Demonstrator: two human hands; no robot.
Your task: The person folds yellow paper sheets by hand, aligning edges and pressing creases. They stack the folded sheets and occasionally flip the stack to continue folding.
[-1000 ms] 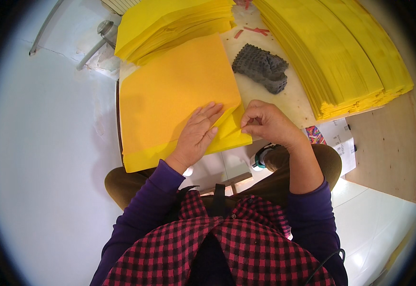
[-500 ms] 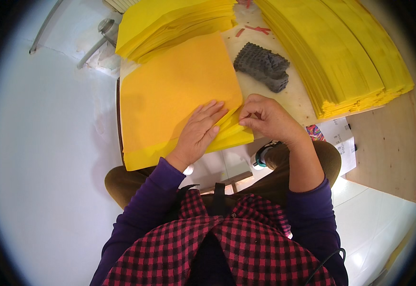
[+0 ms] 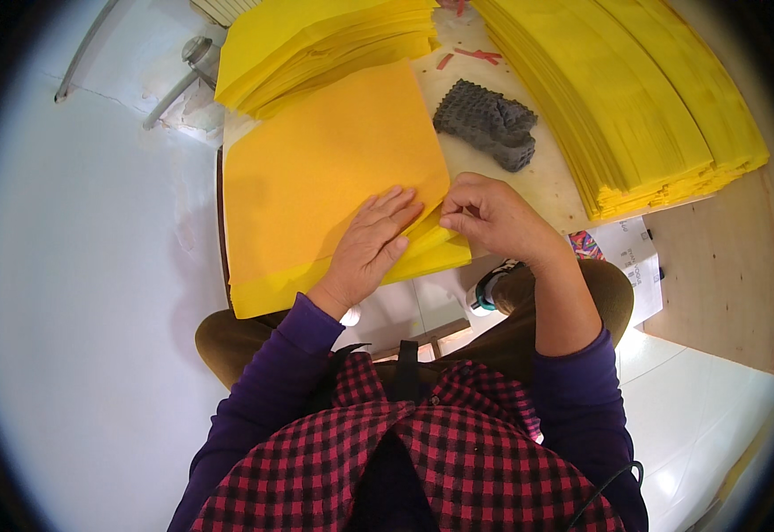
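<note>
An orange-yellow sheet [image 3: 325, 168], smooth and cloth-like, lies over brighter yellow sheets [image 3: 267, 291] whose lower edges stick out at the front. My left hand [image 3: 371, 244] lies flat on its lower right part, fingers stretched out. At the right edge, my right hand [image 3: 491, 215] is closed in a pinch, thumb against forefinger, on the edge of a yellow sheet [image 3: 429, 232]. Several layers fan slightly apart between the two hands. How many layers the pinch holds is hidden by the fingers.
A crumpled dark grey textured cloth [image 3: 486, 124] rests on the wooden table [image 3: 557, 191]. Tall yellow stacks stand at the back left [image 3: 325, 44] and along the right [image 3: 617, 106]. Red strips [image 3: 478, 56] lie at the back. A pale wall [image 3: 94, 266] borders the left.
My right hand has shifted slightly left and up along the sheet's edge, still pinched. My left hand stays flat in the same place.
</note>
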